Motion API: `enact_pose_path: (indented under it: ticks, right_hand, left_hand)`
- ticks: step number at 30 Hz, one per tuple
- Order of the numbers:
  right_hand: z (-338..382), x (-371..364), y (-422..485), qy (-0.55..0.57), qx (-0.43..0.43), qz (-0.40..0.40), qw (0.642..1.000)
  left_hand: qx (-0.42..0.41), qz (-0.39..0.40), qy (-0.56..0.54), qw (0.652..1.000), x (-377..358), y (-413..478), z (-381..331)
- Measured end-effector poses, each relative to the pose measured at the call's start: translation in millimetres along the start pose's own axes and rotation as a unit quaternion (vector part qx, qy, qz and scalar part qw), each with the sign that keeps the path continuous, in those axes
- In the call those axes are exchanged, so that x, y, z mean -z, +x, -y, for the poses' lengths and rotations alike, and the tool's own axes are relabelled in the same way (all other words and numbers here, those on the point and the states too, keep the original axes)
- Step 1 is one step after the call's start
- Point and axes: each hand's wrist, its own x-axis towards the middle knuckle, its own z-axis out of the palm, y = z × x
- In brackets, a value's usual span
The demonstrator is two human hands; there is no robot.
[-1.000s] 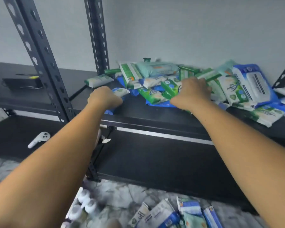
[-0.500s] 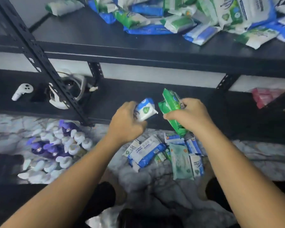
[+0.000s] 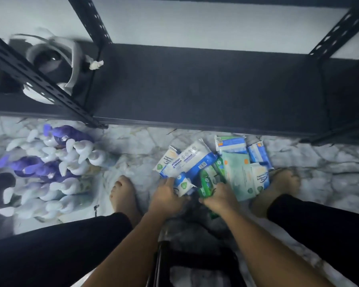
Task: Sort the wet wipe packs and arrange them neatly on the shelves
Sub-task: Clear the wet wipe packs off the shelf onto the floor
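Note:
My left hand [image 3: 167, 198] grips a small white and blue wipe pack [image 3: 183, 184] low over the marble floor. My right hand [image 3: 219, 198] holds a green wipe pack [image 3: 207, 182] right beside it. Both packs touch the near edge of a heap of wipe packs [image 3: 232, 162] lying on the floor between my feet, among them a long blue and white pack [image 3: 190, 160] and a pale green pack [image 3: 236, 172]. The bottom black shelf [image 3: 205, 85] stretches bare behind the heap.
A cluster of white and purple pump bottles [image 3: 52, 172] stands on the floor at the left. A white headset [image 3: 56, 63] sits on the left shelf behind a black slanted upright [image 3: 42, 83]. My bare feet [image 3: 122, 195] flank the heap. A dark stool frame [image 3: 195, 262] is under me.
The view dropped from the upper shelf to the floor. Both hands carried their packs down from shelf height and now rest them against the heap on the floor.

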Motion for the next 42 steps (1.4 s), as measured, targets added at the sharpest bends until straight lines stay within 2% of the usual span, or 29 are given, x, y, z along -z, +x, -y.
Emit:
enact_pose_path:
  ticks: [6,9,16,20,28,32,36,42]
  right_hand:
    - [16.7,8.4,14.1,-0.007,0.048,-0.143,0.988]
    - [44.0,22.4,37.4,-0.018,0.042,-0.167,0.985]
    - [59.8,23.6,67.7,-0.06,-0.034,-0.134,0.989]
    - [53.2,16.1,71.0,-0.051,-0.02,-0.134,0.989]
    - [54.6,26.6,50.7,-0.085,-0.006,-0.149,0.985]
    - [78.1,52.0,25.2,-0.088,0.048,-0.149,0.984]
    - [109.8,87.0,-14.4,-0.063,0.145,-0.152,0.976]
    - [170.5,141.9,-89.1,-0.043,0.306,-0.213,0.927]
  left_hand:
    - [0.01,-0.109,-0.039,0.993,10.5,21.6,10.2]
    - [0.02,-0.15,-0.031,0.988,24.7,47.7,5.9]
    - [0.053,-0.144,-0.055,0.987,37.1,89.4,9.8]
    - [0.069,-0.087,-0.017,0.994,30.8,98.4,14.3]
    - [0.023,-0.071,0.046,0.996,41.9,84.0,9.6]
    - [-0.025,-0.082,0.071,0.994,67.3,67.9,-11.8]
    - [-0.078,-0.113,0.08,0.987,105.4,42.5,-44.6]
    - [-0.174,-0.223,0.091,0.955,185.2,-10.2,-92.1]
